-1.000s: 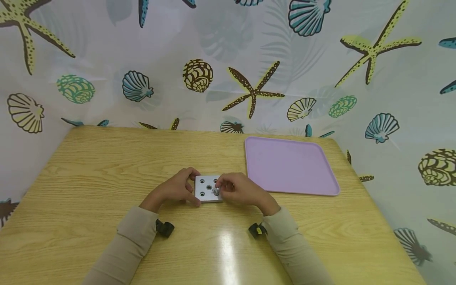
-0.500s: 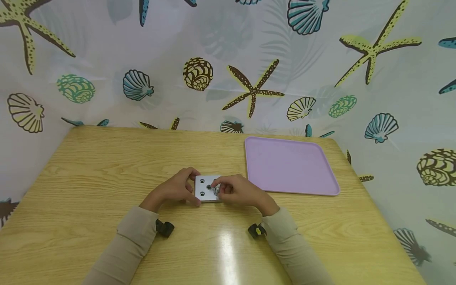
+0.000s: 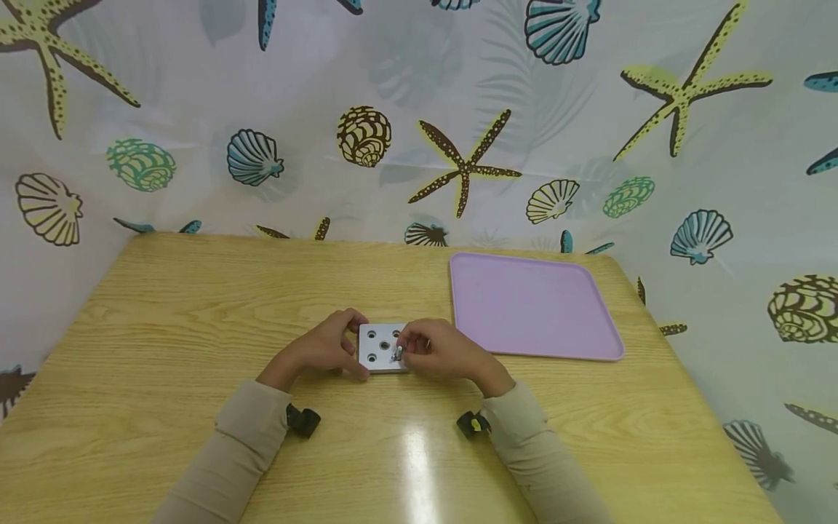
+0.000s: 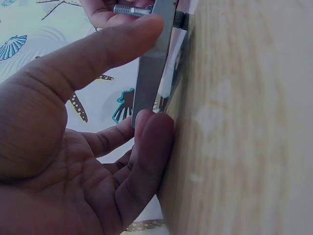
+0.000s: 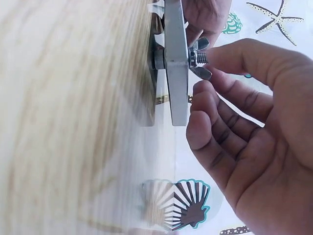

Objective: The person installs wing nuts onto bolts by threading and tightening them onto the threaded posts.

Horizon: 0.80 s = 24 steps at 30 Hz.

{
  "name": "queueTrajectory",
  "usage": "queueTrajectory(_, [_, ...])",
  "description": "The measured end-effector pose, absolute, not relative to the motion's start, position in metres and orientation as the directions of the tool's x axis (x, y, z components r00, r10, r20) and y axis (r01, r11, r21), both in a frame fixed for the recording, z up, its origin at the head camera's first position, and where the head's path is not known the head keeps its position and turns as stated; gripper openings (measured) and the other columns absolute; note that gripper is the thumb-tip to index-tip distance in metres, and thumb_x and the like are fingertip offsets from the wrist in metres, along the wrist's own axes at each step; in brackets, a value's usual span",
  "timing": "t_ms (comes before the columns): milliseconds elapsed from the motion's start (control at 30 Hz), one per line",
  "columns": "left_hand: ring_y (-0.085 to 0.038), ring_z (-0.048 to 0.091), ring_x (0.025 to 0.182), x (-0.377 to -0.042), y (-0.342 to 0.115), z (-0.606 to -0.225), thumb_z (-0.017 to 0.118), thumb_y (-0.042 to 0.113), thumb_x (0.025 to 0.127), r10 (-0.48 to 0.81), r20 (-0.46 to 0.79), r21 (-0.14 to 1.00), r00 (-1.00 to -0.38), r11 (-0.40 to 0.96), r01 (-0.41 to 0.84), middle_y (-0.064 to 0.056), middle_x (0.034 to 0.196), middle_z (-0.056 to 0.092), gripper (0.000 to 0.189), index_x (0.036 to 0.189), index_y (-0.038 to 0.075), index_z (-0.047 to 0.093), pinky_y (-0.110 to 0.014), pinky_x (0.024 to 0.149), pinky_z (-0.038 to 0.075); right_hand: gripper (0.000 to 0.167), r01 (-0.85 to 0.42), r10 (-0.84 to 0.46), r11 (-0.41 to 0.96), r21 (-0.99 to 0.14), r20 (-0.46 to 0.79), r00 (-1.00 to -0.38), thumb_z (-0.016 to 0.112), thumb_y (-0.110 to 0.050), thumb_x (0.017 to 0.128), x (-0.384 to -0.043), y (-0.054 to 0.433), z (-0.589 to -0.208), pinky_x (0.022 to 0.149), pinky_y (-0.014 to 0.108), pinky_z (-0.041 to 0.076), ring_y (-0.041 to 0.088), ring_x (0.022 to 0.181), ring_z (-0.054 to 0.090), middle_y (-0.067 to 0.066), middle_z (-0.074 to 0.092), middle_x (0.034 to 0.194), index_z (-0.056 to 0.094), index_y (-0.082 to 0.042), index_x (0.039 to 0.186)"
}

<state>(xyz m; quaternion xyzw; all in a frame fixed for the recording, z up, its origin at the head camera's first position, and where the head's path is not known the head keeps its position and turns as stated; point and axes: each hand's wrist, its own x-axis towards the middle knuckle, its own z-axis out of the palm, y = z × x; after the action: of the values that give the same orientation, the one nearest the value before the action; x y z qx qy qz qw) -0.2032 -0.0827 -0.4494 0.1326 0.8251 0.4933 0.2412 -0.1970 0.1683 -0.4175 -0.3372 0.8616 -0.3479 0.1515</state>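
Note:
A flat silver metal plate (image 3: 372,346) with several holes lies on the table between both hands. My left hand (image 3: 325,340) holds its left end, thumb on the near edge and fingers at the far side. Through the plate's right side stands a bolt (image 4: 128,10), threaded end up; its head (image 5: 159,58) shows under the plate, which sits slightly off the tabletop. A wing nut (image 5: 201,72) is on the thread. My right hand (image 3: 445,350) pinches the wing nut with thumb and index finger, while its other fingers curl beside the plate.
A pink-purple tray (image 3: 533,302) lies at the back right of the wood-grain table (image 3: 229,284). A cloth (image 3: 294,65) printed with shells and starfish hangs behind and beside the table. Dark camera mounts (image 3: 302,421) sit at both wrists.
My right index finger reached further left over the plate half a second ago and is now drawn back at the wing nut. The left hand and plate have stayed in place.

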Motion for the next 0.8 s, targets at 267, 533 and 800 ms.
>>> queueTrajectory(267, [-0.021, 0.052, 0.091, -0.211, -0.086, -0.453, 0.092, 0.010, 0.068, 0.466, -0.259, 0.880, -0.846, 0.475, -0.008, -0.016, 0.127, 0.044, 0.083, 0.135, 0.003, 0.045, -0.030, 0.060, 0.052, 0.010, -0.463, -0.670, 0.534, -0.707, -0.021, -0.742, 0.068, -0.009, 0.090, -0.203, 0.166, -0.420, 0.068, 0.020, 0.050, 0.006, 0.074, 0.055, 0.004, 0.064, 0.084, 0.067, -0.006, 0.100])
queueTrajectory(533, [-0.021, 0.052, 0.088, -0.214, -0.086, -0.453, 0.091, 0.011, 0.069, 0.469, -0.255, 0.881, -0.846, 0.473, -0.003, -0.017, 0.127, 0.044, 0.082, 0.136, 0.002, 0.044, -0.030, 0.059, 0.052, 0.022, -0.480, -0.710, 0.496, -0.723, -0.020, -0.704, 0.063, -0.005, 0.090, -0.208, 0.167, -0.421, 0.069, 0.019, 0.051, 0.004, 0.075, 0.057, 0.004, 0.067, 0.085, 0.065, -0.005, 0.112])
queueTrajectory(800, [-0.021, 0.052, 0.090, -0.216, -0.084, -0.452, 0.092, 0.011, 0.068, 0.448, -0.267, 0.878, -0.853, 0.478, -0.025, -0.014, 0.127, 0.044, 0.083, 0.136, 0.005, 0.045, -0.030, 0.060, 0.051, 0.025, -0.516, -0.736, 0.484, -0.706, -0.010, -0.677, 0.063, -0.005, 0.089, -0.215, 0.168, -0.423, 0.067, 0.018, 0.050, 0.002, 0.072, 0.055, 0.005, 0.068, 0.084, 0.068, -0.002, 0.113])
